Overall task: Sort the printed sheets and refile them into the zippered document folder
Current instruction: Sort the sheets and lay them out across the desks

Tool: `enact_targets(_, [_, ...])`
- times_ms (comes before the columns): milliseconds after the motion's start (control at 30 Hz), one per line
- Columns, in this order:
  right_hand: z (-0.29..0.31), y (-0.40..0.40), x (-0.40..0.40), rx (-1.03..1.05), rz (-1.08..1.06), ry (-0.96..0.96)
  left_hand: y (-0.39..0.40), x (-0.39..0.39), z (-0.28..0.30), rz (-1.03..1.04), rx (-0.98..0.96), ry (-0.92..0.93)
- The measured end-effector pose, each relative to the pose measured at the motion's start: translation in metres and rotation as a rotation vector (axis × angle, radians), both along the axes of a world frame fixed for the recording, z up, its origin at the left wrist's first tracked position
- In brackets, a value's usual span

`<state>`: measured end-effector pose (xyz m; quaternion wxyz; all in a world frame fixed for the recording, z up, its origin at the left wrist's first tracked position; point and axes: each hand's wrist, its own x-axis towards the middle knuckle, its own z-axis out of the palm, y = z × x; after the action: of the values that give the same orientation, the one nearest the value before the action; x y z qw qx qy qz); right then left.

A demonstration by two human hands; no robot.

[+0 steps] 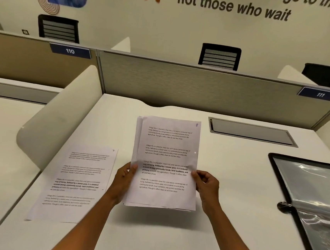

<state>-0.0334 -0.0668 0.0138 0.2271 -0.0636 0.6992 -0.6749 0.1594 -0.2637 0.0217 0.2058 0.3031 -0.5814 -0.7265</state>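
- Left hand (125, 178) and right hand (206, 184) pinch the paper stack (165, 163) by its side edges.
- Single sheet (74, 182): flat on desk (149, 234), left.
- Open folder (312, 199): far right.

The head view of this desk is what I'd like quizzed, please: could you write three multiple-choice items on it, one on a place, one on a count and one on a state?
1. Where does the single sheet lie relative to the held stack?
A. to its left
B. to its right
C. beneath it

2. How many hands hold the stack?
A. none
B. one
C. two

3. In what state is the document folder?
A. zipped shut
B. lying open
C. standing upright

Answers:
1 A: the sheet lies flat on the desk left of the stack.
2 C: the left hand and right hand grip opposite edges.
3 B: its clear sleeves are exposed.
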Motion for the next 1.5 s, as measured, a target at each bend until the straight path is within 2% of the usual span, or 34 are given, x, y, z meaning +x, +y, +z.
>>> enact_targets(267, [-0.011,0.024,-0.031,0.030,-0.044,0.010,0.013,-0.028,0.002,-0.003,-0.021,0.004])
enact_targets(467, [-0.024,0.034,-0.043,0.151,-0.110,0.026,-0.015,-0.023,0.003,0.123,-0.070,-0.006])
enact_targets(667, [-0.035,0.031,-0.032,0.306,-0.089,0.068,-0.049,0.009,0.001,0.242,-0.124,-0.004])
enact_targets(1033, [-0.050,-0.002,0.006,0.459,-0.047,0.105,-0.123,0.081,0.006,0.408,-0.122,0.028])
enact_targets(1500, [-0.057,-0.036,0.055,0.556,-0.071,0.168,-0.158,0.107,0.005,0.365,-0.086,0.056])
